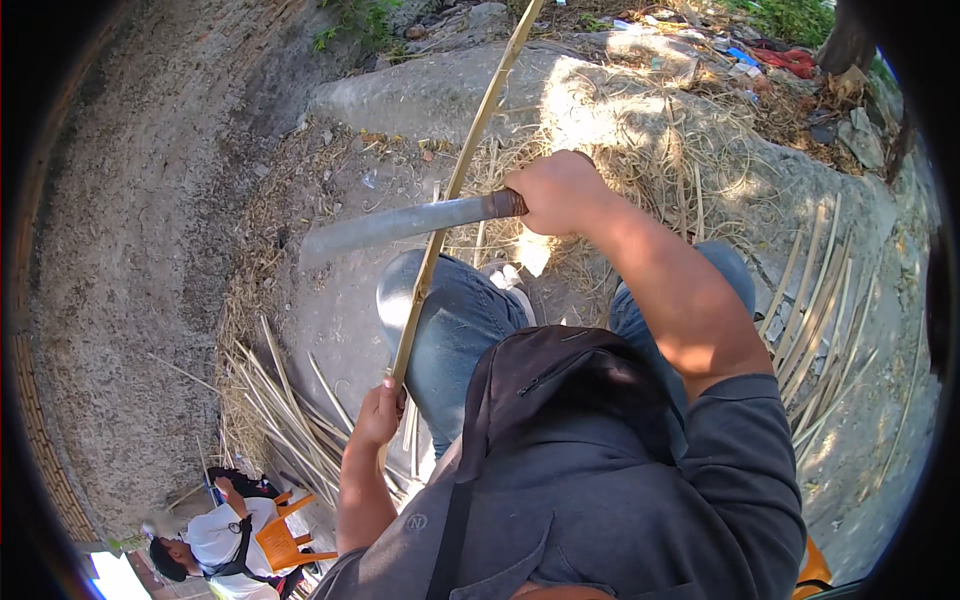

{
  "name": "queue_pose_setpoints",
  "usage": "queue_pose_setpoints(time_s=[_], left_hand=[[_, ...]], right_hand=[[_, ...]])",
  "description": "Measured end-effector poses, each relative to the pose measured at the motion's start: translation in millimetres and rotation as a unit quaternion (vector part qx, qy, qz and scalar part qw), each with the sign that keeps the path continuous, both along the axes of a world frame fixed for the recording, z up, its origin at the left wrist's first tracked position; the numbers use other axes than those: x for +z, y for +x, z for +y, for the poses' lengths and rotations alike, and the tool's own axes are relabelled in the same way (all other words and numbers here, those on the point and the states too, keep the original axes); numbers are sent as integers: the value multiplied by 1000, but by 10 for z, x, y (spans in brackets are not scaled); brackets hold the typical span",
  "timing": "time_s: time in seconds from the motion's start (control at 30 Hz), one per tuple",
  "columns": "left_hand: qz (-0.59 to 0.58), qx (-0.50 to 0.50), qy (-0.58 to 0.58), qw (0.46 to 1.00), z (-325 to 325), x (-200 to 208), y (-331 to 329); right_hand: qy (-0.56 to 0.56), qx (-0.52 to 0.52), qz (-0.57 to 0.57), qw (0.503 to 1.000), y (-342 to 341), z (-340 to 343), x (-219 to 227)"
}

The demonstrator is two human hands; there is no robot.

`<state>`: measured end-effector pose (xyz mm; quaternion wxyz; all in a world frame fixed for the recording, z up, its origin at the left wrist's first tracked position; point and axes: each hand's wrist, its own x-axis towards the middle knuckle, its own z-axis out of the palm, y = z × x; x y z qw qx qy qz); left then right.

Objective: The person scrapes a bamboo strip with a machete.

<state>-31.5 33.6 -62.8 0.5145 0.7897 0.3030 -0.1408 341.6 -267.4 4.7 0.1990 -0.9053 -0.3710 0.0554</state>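
Observation:
A long, narrow bamboo strip [432,255] slants up from my left side past my left knee and out over the ground ahead. My left hand [380,412] is closed round its lower end. In my right hand [560,195] I grip the dark, wrapped handle of a machete [400,224]. Its broad grey blade points left and crosses over the strip above my left knee; whether the edge touches the strip I cannot tell. The far end of the strip runs past the top of the view.
Cut bamboo strips [290,400] lie in a bundle at my left, with more strips [825,290] at my right. Curly shavings [650,160] cover the ground ahead. At lower left a person [225,540] sits on an orange chair [285,540]. A black bag [560,380] hangs on my front.

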Motion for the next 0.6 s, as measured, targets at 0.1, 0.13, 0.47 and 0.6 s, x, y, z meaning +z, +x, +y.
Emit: queue_pose_setpoints(time_s=[0.1,0.13,0.47,0.6], left_hand=[[-54,-25,72,996,28,-93,-36],[-60,-25,68,996,44,-106,-44],[31,26,-16,999,0,111,36],[4,21,-44,999,37,23,10]], right_hand=[[-54,108,-71,990,6,20,26],[-26,57,-54,997,103,-20,-56],[110,-120,85,983,217,-135,-290],[-20,93,-20,995,-174,140,-44]])
